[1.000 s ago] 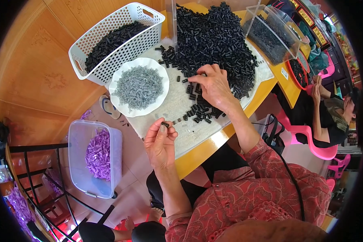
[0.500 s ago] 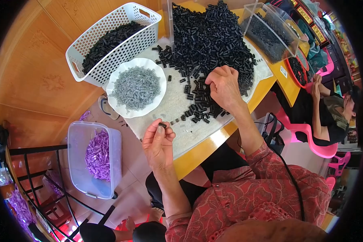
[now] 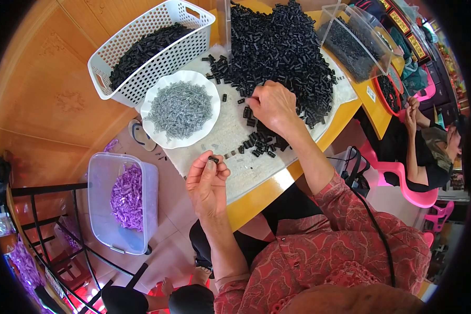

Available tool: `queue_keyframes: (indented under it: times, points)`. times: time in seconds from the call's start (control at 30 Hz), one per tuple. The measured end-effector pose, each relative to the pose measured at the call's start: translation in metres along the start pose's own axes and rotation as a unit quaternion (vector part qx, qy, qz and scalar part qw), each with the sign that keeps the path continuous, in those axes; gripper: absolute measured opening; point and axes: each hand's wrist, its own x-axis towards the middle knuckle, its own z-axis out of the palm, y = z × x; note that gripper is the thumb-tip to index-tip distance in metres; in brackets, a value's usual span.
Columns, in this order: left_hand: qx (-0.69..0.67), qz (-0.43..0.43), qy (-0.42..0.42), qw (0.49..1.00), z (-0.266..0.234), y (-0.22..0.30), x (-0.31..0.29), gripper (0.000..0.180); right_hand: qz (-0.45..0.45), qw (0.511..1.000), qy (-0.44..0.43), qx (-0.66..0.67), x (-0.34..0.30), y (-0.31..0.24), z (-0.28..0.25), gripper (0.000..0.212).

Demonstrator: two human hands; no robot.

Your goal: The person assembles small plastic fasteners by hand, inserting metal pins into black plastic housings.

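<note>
My left hand (image 3: pixel 206 183) is raised in front of the table's near left edge. Its thumb and fingers pinch a small black rectangular plastic piece (image 3: pixel 213 159). My right hand (image 3: pixel 275 109) is over the near left side of a big heap of black plastic pieces (image 3: pixel 282 44). Its fingers are curled together, and their tips hide whatever they may hold. Several loose black pieces (image 3: pixel 259 144) lie on the pale cloth (image 3: pixel 235 180) below that hand. To the left, a white scalloped bowl (image 3: pixel 212 124) holds many small clear plastic pieces (image 3: pixel 180 110).
A white perforated basket (image 3: pixel 162 65) of black pieces stands at the far left. A clear bin (image 3: pixel 350 47) of dark parts is at the far right. On the floor, a translucent tub (image 3: pixel 102 209) holds purple pieces. Another person (image 3: pixel 416 136) sits at right, by a pink chair (image 3: pixel 421 193).
My right hand has shifted left across the heap toward the bowl. My left hand stays nearly in place with the black piece. The whole view has shifted slightly.
</note>
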Motion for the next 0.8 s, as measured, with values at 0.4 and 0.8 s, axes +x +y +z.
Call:
queue_keyframes:
  times: [0.4, 0.8]
  points:
    - [-0.028, 0.031, -0.006, 0.999, -0.006, 0.013, -0.005, 0.022, -0.013, 0.986, 0.019, 0.165, -0.007, 0.007, 0.002, 0.011]
    - [-0.135, 0.168, 0.007, 0.977, -0.05, 0.079, -0.024, 0.024, -0.204, 0.819, -0.277, 0.46, -0.13, -0.085, -0.017, 0.016]
